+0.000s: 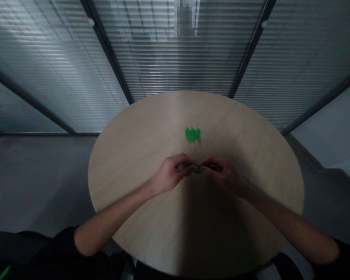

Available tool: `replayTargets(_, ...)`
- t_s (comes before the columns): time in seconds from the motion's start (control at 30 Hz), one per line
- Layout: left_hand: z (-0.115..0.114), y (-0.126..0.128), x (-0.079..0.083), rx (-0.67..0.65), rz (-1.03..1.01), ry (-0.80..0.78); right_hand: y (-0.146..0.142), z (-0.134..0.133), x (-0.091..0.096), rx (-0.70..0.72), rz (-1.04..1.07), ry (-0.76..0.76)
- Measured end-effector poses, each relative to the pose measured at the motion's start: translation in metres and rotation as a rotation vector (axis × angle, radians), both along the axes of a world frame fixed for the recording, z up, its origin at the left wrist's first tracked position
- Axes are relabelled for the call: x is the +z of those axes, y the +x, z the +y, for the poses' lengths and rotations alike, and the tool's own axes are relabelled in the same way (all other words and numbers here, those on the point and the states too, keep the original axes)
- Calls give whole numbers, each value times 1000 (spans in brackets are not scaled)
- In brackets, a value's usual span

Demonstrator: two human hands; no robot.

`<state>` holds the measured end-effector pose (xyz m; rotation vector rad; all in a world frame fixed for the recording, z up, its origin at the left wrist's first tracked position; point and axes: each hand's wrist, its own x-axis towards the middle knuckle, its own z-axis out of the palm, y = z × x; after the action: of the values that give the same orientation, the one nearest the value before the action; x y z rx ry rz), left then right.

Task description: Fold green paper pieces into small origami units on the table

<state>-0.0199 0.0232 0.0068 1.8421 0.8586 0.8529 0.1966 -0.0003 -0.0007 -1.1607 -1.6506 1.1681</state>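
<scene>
Over the middle of a round wooden table, my left hand (170, 173) and my right hand (223, 173) meet with their fingertips almost together. Both pinch a thin dark green piece (197, 169), which looks like folded paper or a flat leaf shape; my fingers cover most of it. Just beyond my hands lies a bright green flat piece (193, 134) with a jagged, pointed outline, like several leaf shapes side by side. Neither hand touches that one.
The pale round table (128, 155) fills the centre, its rim curving close to the window blinds (181, 66). Dark frame posts (111, 54) divide the glass. A small green thing (3, 273) shows at the lower left corner. My shadow falls across the near tabletop.
</scene>
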Motion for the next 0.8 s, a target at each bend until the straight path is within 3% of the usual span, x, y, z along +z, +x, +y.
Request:
replayTargets(0.27,-3,3,3,22,-59,-195,-1,-1,-1,-22,22,16)
replayTargets(0.57,-1,4,3,59,-41,-234,2,-1,2,31,16,10)
replayTargets(0.8,-5,8,-1,55,-36,-253,-2,-1,0,-20,-53,9)
